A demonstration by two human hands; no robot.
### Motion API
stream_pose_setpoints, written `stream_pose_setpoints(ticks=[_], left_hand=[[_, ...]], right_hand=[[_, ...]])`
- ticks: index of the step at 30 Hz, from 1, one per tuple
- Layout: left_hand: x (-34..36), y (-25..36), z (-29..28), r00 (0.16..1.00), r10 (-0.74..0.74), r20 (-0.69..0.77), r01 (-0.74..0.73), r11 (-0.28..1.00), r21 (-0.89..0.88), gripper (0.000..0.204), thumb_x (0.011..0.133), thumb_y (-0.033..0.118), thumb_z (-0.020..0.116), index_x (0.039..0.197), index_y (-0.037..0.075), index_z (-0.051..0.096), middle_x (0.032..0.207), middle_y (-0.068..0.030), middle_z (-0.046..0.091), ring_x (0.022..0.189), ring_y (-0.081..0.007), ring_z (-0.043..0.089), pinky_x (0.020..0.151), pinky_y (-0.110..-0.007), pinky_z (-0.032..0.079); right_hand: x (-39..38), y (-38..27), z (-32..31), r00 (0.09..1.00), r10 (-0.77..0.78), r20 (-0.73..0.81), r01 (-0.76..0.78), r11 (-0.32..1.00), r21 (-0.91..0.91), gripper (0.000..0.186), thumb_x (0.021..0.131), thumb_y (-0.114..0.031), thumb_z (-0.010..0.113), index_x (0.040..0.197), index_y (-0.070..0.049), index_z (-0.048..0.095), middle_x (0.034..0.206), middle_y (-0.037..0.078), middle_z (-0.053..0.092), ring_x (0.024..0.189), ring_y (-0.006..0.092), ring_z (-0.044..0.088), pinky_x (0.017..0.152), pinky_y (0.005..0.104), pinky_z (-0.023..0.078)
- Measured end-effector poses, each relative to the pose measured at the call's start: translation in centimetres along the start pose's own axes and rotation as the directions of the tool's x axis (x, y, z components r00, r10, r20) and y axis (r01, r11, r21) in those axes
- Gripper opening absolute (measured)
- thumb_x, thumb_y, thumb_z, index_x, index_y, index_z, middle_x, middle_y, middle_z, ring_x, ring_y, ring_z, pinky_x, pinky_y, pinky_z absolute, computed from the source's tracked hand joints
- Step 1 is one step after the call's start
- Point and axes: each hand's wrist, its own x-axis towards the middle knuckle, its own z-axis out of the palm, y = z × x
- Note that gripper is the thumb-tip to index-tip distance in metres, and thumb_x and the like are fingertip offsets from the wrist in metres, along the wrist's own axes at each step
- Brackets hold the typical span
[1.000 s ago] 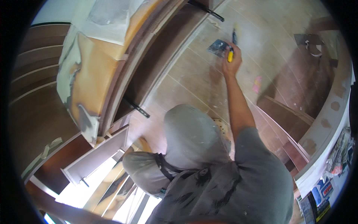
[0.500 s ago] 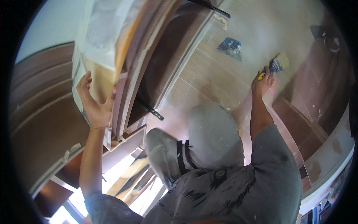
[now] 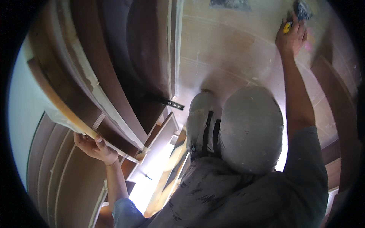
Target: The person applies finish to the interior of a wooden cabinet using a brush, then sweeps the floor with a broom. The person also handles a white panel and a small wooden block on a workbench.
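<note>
My left hand (image 3: 93, 148) is closed round the edge of a long board (image 3: 62, 104) at left, with pale masking sheet (image 3: 51, 108) along it; some fingertips are hidden. At upper right my right hand (image 3: 291, 40) grips a yellow-handled tool (image 3: 287, 27) low over the tiled floor (image 3: 224, 49), with a dark, blurred blade or brush head (image 3: 302, 9) beyond the fingers. A dark flat plate (image 3: 230, 3) lies on the floor at the top, apart from the hand. My bent knees (image 3: 251, 129) are between my arms.
A dark wooden cabinet (image 3: 144, 57) with a black drawer rail (image 3: 175, 104) stands left of the floor. Curved boards (image 3: 57, 171) fill the lower left. An open drawer-like piece (image 3: 163, 129) sits near a bright gap. A curved wooden piece (image 3: 334, 87) is at right.
My left hand has come up onto the board's edge. My right hand has left the dark plate and moved right with the yellow-handled tool. The whole view has turned and shifted.
</note>
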Motion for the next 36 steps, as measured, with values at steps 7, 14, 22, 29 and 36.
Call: stream_pose_setpoints(ticks=[7,14,22,29,36], left_hand=[[0.3,1.0,0.3,0.999,0.049,0.023,-0.053,0.979,0.196,0.084,0.098,0.063,0.063,0.142,-0.006,0.045,0.136,-0.0229,0.053,0.129,-0.0312,0.053,0.112,-0.044,0.038],[-0.1,0.5,-0.2,0.994,0.085,0.063,-0.096,0.977,0.192,0.079,0.102,0.058,0.059,0.145,-0.006,0.042,0.138,-0.0238,0.050,0.133,-0.0319,0.049,0.114,-0.046,0.035],[-0.8,-0.2,0.1,1.000,-0.006,-0.011,0.006,1.000,0.021,0.093,0.092,0.061,0.071,0.150,-0.003,0.035,0.143,-0.0191,0.041,0.136,-0.0300,0.043,0.115,-0.046,0.032],[-1.5,5.6,2.3,0.936,0.332,-0.120,-0.344,0.934,-0.101,0.074,0.092,0.048,0.074,0.142,0.001,0.047,0.135,-0.0157,0.050,0.131,-0.0299,0.049,0.111,-0.050,0.042],[-7.5,10.3,33.9,0.806,0.139,0.575,-0.015,0.977,-0.214,0.079,0.083,0.017,0.085,0.151,-0.001,0.047,0.167,-0.0236,0.030,0.147,-0.0386,0.042,0.118,-0.047,0.040]], right_hand=[[-0.1,-1.2,-0.9,0.992,-0.052,-0.112,0.049,0.998,-0.029,0.038,0.100,-0.016,0.063,0.137,-0.015,0.059,0.131,0.013,0.065,0.129,0.0355,0.055,0.114,0.0493,0.038],[-0.1,-0.5,-0.3,1.000,-0.022,-0.017,0.022,1.000,-0.005,0.048,0.104,-0.036,0.056,0.149,-0.021,0.049,0.150,0.018,0.053,0.146,0.0364,0.043,0.122,0.0542,0.028],[-0.1,0.0,-0.6,1.000,0.021,0.018,-0.019,0.997,-0.071,0.052,0.103,-0.040,0.060,0.153,-0.031,0.049,0.153,0.018,0.052,0.148,0.0317,0.043,0.124,0.0529,0.027],[-0.5,-0.7,-1.4,0.999,0.028,0.038,-0.025,0.997,-0.070,0.051,0.103,-0.034,0.061,0.152,-0.026,0.050,0.153,0.019,0.051,0.149,0.0328,0.042,0.125,0.0531,0.025],[-0.5,-0.5,-3.8,0.984,0.105,0.143,-0.090,0.990,-0.106,0.054,0.104,-0.030,0.057,0.156,-0.023,0.043,0.156,0.020,0.047,0.152,0.0320,0.037,0.129,0.0514,0.020]])
